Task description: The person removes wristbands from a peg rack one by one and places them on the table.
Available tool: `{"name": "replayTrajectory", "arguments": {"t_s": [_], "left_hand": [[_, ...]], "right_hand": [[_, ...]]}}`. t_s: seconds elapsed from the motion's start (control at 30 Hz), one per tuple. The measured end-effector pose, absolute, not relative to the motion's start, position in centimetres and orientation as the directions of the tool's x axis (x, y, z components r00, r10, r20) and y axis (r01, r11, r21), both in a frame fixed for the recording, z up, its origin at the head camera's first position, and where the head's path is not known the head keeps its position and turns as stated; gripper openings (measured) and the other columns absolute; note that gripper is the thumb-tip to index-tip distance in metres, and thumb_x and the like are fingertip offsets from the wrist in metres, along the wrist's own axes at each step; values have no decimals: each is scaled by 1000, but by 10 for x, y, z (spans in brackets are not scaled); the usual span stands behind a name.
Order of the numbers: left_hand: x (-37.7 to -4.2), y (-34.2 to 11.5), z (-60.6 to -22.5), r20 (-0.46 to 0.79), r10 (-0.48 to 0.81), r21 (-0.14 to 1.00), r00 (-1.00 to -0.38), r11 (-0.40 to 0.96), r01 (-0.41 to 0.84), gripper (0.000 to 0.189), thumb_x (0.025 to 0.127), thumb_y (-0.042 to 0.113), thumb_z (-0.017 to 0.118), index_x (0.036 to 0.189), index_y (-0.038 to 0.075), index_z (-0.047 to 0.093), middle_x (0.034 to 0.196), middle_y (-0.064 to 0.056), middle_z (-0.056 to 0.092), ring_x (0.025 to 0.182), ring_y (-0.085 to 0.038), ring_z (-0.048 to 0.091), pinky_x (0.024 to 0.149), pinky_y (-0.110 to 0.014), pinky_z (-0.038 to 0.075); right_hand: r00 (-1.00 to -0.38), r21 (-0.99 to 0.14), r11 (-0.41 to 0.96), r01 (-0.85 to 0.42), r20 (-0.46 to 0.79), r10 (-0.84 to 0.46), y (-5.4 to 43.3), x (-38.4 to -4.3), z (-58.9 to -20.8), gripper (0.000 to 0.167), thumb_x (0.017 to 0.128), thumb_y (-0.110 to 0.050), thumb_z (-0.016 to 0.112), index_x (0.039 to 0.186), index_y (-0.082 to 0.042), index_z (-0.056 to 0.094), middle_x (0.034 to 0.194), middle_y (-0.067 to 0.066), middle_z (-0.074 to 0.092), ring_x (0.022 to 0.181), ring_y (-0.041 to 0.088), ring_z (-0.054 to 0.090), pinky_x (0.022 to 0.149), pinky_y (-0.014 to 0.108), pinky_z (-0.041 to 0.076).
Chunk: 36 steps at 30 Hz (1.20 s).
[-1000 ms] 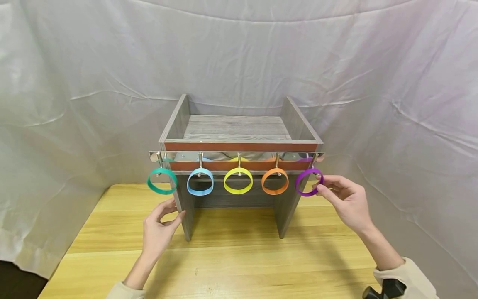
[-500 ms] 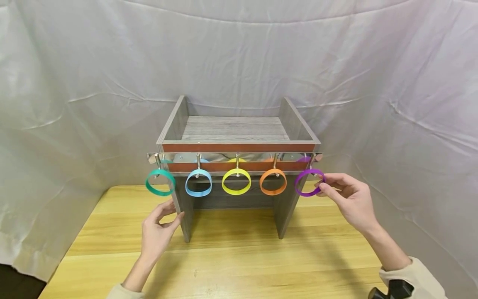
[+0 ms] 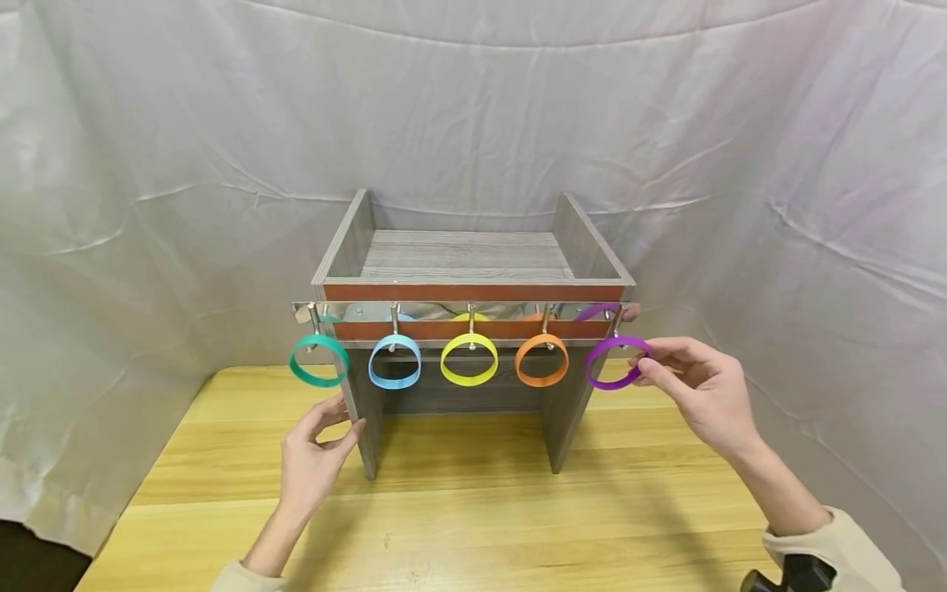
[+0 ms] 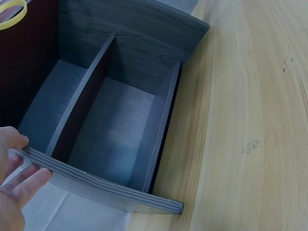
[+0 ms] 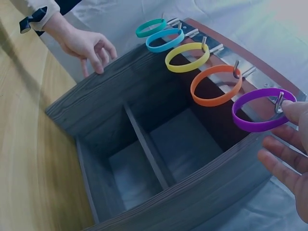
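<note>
My right hand [image 3: 699,395] pinches the right side of a purple silicone wristband [image 5: 255,126] between thumb and fingers. The band is looped over the rightmost metal hook [image 5: 279,102] of a shiny rail. Along the same rail, an orange wristband [image 3: 542,382], a yellow wristband [image 3: 469,381], a light blue wristband [image 3: 394,385] and a teal wristband [image 3: 316,382] each hang from a hook. Low on the left, my left hand [image 3: 314,452] grips the edge of the side panel [image 4: 106,182] of a grey wooden shelf, thumb on one face and fingers on the other.
The shelf has a shallow top tray [image 3: 466,251] and, below, compartments split by a divider [image 4: 82,101]. It stands on a light wooden table [image 3: 473,526]. Pale cloth [image 3: 473,123] hangs behind and at both sides.
My right hand has shifted slightly right, drawing the purple wristband's right side outward with it. The left hand keeps its grip on the panel, and the other bands still hang on their hooks.
</note>
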State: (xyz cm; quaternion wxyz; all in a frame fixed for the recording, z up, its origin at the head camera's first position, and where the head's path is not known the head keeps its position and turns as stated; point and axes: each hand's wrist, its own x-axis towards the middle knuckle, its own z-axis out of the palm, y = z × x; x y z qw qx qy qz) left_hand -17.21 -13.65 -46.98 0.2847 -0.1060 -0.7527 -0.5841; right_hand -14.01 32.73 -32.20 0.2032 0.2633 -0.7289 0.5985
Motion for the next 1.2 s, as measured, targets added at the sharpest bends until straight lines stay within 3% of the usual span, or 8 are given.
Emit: {"name": "replayTrajectory", "arguments": {"t_s": [0.13,0.27,0.5,0.77,1.0,1.2], "left_hand": [[-172,-137,-469,553,-174,819,-815,293,493,43,83,-16,79,122,3,75,103,-20,76,94,14,68,66,-12,63],[-172,-137,-469,551,-176,821,-816,292,491,43,83,-16,79,121,3,75,103,-18,77,94,14,68,66,-12,64],[-173,-137,-469,545,-183,825,-818,288,486,42,84,-14,79,121,4,76,103,4,76,94,13,68,66,-12,64],[-173,-135,-469,540,-184,829,-821,286,481,43,84,-13,80,122,5,76,104,-18,77,93,13,68,66,-12,64],[-172,-135,-469,544,-178,827,-820,282,487,42,84,-14,79,122,3,75,104,-22,76,94,13,69,66,-12,64],[-172,-136,-470,538,-181,829,-823,293,477,41,83,-13,80,121,5,76,104,-20,78,92,3,73,66,-13,64]], "right_hand": [[-772,-764,117,-635,620,-139,326,-137,-318,26,94,22,61,114,8,71,98,-1,81,82,11,79,77,20,67],[-769,-767,80,-636,623,-140,327,-134,-315,27,93,23,60,114,10,70,99,0,82,85,10,79,78,21,68],[-778,-781,44,-623,612,-138,330,-124,-315,32,93,26,57,115,8,71,100,4,82,88,12,80,81,25,68],[-829,-824,111,-556,541,-138,335,-113,-337,32,94,24,57,116,4,71,101,-1,81,87,10,79,80,27,69],[-853,-849,112,-516,498,-157,339,-109,-363,32,96,22,57,117,3,71,102,1,81,86,11,79,79,28,69],[-872,-868,112,-484,468,-145,342,-105,-389,33,96,22,57,117,2,72,101,2,81,84,11,78,76,30,69]]}}
